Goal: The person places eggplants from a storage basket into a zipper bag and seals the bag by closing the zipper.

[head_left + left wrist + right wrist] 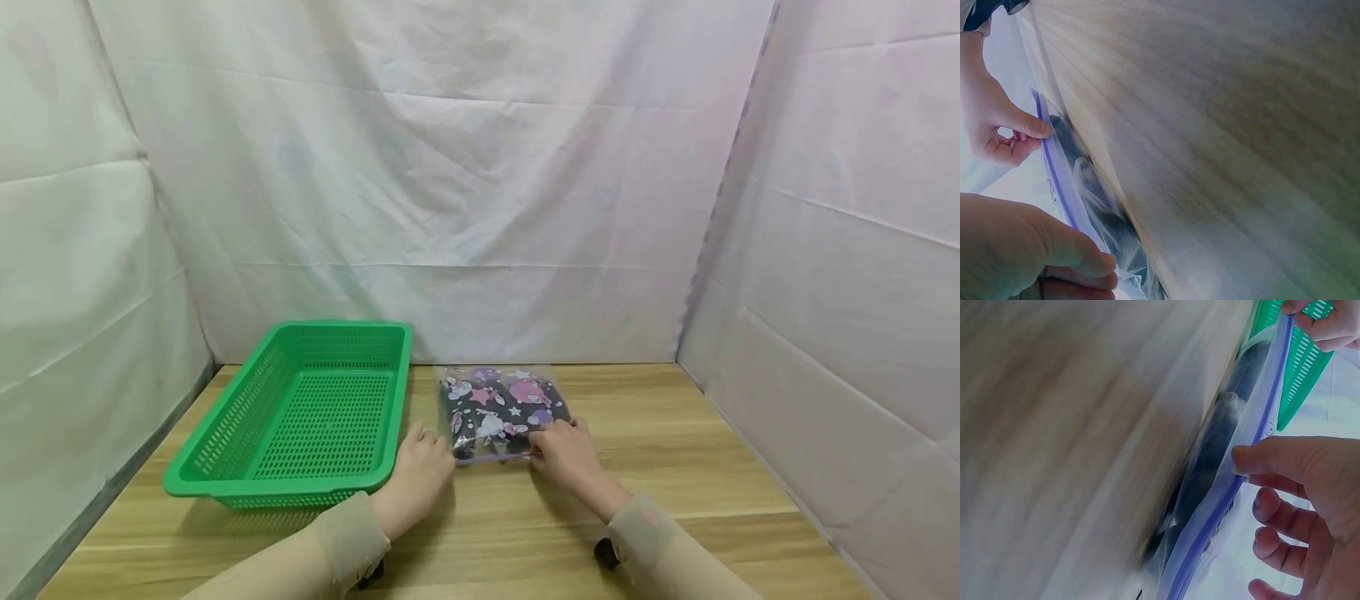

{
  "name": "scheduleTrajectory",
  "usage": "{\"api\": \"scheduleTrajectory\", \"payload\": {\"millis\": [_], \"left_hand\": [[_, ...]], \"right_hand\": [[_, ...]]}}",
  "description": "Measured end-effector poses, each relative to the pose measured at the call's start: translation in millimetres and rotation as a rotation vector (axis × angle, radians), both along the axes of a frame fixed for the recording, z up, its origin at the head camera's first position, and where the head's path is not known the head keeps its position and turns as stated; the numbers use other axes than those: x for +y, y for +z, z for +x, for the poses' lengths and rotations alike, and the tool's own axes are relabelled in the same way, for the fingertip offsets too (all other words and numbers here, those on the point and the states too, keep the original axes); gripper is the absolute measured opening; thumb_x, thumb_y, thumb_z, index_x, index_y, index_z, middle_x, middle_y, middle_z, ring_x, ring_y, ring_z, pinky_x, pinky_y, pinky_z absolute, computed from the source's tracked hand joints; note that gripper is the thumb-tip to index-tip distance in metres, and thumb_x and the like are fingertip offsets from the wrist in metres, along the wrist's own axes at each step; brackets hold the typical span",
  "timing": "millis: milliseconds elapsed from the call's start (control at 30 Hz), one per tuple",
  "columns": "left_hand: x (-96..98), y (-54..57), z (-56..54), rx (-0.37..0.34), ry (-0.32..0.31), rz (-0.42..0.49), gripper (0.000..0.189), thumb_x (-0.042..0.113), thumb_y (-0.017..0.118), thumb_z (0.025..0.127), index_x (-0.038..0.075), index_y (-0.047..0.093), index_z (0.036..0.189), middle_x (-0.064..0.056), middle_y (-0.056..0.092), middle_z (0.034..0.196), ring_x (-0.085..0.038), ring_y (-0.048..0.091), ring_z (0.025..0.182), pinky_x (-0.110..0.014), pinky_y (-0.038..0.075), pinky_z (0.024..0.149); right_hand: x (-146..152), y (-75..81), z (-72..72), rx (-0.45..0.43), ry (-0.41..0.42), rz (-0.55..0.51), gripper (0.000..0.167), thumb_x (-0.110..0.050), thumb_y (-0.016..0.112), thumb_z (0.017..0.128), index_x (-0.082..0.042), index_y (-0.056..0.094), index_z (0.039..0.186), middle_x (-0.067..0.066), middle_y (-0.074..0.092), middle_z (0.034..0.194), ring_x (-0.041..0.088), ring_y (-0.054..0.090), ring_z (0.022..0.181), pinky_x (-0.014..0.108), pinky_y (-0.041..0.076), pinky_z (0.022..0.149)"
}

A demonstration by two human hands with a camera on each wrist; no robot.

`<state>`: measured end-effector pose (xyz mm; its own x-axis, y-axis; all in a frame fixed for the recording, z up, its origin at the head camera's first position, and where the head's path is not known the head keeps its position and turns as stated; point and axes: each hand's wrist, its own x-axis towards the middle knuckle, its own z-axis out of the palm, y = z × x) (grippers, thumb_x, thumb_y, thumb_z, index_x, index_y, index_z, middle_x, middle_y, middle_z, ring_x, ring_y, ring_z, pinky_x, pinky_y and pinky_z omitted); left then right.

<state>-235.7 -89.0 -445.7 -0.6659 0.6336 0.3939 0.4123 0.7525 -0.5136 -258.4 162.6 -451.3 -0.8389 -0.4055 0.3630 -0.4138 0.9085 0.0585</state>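
Observation:
A clear zip bag (487,412) with a purple zip strip (1267,419) lies on the table, its strip edge towards me. Inside shows folded black fabric (517,412) printed with pink, white and purple cartoon figures and stars. My left hand (418,472) pinches the bag's near left corner, between the basket and the bag. Farther right along the same edge, my right hand (567,454) pinches the strip between thumb and index finger. In the right wrist view its other fingers (1279,550) curl loosely beside the bag.
A green perforated basket (397,392) with nothing in it stands on the left, close beside my left hand. The wood-grain table (675,467) runs back to a white cloth (450,183), and similar cloth hangs at both sides.

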Motion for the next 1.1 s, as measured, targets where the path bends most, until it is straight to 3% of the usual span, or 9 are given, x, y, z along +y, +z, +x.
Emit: {"api": "scheduleTrajectory", "payload": {"millis": [467, 900, 1100], "left_hand": [[-0.4, 2.6, 0.5, -0.027, -0.006, 0.002, 0.013, 0.008, 0.071, 0.070, 0.013, 0.063, 0.061, 0.000, 0.050, 0.061, -0.017, 0.047, 0.059, -0.036, 0.034, 0.071], [-0.7, 2.9, 1.1, 0.016, -0.029, -0.001, 0.016, 0.008, 0.071, 0.069, 0.013, 0.060, 0.058, 0.001, 0.047, 0.058, -0.016, 0.047, 0.057, -0.037, 0.035, 0.073], [-0.1, 4.3, 2.2, 0.023, -0.029, -0.001, 0.022, 0.008, 0.071, 0.070, 0.015, 0.057, 0.055, 0.001, 0.045, 0.057, -0.016, 0.047, 0.057, -0.036, 0.035, 0.072]], "right_hand": [[11.6, -0.4, 1.7, 0.023, 0.021, 0.022, 0.024, -0.022, 0.082, 0.070, -0.025, 0.059, 0.063, -0.012, 0.051, 0.067, 0.012, 0.050, 0.063, 0.045, 0.041, 0.078], [21.5, -2.7, 3.7, -0.011, 0.000, 0.053, 0.022, -0.021, 0.083, 0.069, -0.024, 0.061, 0.066, -0.010, 0.058, 0.073, 0.014, 0.051, 0.064, 0.045, 0.039, 0.077], [28.1, -2.9, 5.6, 0.012, 0.014, 0.029, 0.023, -0.020, 0.083, 0.067, -0.025, 0.061, 0.065, -0.012, 0.060, 0.072, 0.014, 0.051, 0.064, 0.044, 0.037, 0.075]]}}
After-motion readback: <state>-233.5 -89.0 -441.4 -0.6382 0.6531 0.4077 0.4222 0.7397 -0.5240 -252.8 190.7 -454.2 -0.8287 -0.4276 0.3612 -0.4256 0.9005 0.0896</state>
